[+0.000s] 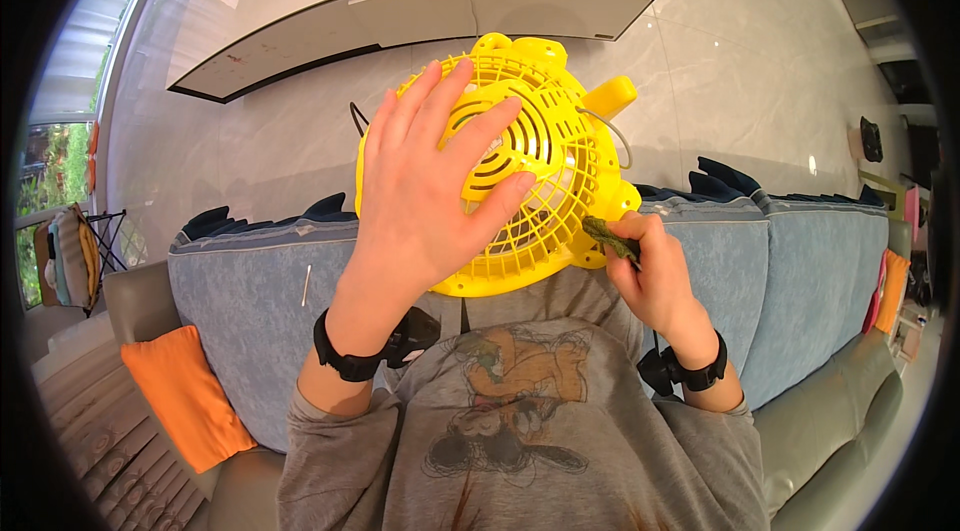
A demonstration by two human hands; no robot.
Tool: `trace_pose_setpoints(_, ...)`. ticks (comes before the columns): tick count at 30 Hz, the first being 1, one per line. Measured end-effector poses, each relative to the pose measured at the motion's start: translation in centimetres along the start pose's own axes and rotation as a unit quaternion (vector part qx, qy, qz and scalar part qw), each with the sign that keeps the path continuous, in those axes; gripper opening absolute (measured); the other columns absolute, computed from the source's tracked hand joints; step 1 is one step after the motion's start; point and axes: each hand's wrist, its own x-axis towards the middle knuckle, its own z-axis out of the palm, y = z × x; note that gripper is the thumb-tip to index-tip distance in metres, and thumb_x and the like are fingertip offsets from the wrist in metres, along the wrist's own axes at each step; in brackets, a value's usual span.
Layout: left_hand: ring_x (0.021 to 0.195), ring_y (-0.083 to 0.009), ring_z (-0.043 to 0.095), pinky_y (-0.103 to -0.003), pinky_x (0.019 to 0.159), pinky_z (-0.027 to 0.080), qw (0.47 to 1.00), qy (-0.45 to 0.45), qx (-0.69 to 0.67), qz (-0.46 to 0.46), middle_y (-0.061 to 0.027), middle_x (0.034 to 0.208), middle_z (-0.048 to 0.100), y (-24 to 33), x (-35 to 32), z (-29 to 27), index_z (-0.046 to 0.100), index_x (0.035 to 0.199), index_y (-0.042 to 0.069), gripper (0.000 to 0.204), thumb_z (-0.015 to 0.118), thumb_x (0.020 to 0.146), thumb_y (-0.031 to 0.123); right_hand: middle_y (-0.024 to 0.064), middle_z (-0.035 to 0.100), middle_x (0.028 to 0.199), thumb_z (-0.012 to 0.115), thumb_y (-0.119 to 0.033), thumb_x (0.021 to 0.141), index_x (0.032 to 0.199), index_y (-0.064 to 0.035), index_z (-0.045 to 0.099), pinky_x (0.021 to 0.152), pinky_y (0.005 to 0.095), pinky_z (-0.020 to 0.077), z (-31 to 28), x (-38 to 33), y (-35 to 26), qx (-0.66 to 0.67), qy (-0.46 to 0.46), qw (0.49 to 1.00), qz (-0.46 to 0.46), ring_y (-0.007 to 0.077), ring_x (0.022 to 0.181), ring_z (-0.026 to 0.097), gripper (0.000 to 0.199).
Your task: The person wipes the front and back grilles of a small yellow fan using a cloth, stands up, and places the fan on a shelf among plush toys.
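Note:
A yellow plastic fan [520, 276] with a round slotted grille lies over my lap. My left hand [415, 181] rests spread across the grille, fingers apart, and hides its left part. At the fan's lower right edge, my right hand [655, 271] pinches a crumpled dark green cloth [612, 239] against the yellow rim. The fan's yellow handle [612, 97] sticks out at its upper right, with a thin grey cord beside it.
I sit on a blue-covered sofa [250, 331], where a cotton swab [306, 284] lies to my left. An orange cushion [187, 399] leans at the left armrest. Beyond the fan, a long low white cabinet [400, 26] stands on the glossy tiled floor [740, 61], a plug and cord on top.

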Motion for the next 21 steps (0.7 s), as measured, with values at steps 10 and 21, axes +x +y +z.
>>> trace_pose_setpoints(10, 0.134, -0.0398, 0.042, -0.056, 0.112, 0.028, 1.0, -0.006, -0.006, -0.001, -0.0167, 0.142, 0.049, -0.1, 0.1, -0.1, 0.066, 0.125, 0.017, 0.048, 0.071, 0.081, 0.036, 0.0171, 0.063, 0.084, 0.07, -0.005, 0.077, 0.107, -0.0047, 0.051, 0.066, 0.0441, 0.0509, 0.9, 0.4, 0.4, -0.014, -0.018, 0.999, -0.038, 0.0385, 0.078, 0.063, 0.035)
trace_pose_setpoints(21, 0.135, -0.0398, 0.041, -0.057, 0.112, 0.029, 1.0, -0.03, 0.004, 0.0, -0.0169, 0.145, 0.047, 0.3, 0.1, -0.5, 0.064, 0.127, 0.014, 0.05, 0.07, 0.082, 0.034, 0.0138, 0.062, 0.074, 0.069, -0.004, 0.076, 0.103, -0.0056, 0.051, 0.056, 0.0394, 0.0487, -2.4, -0.4, 0.3, 0.023, -0.029, 0.999, 0.026, 0.0346, 0.063, 0.062, 0.032)
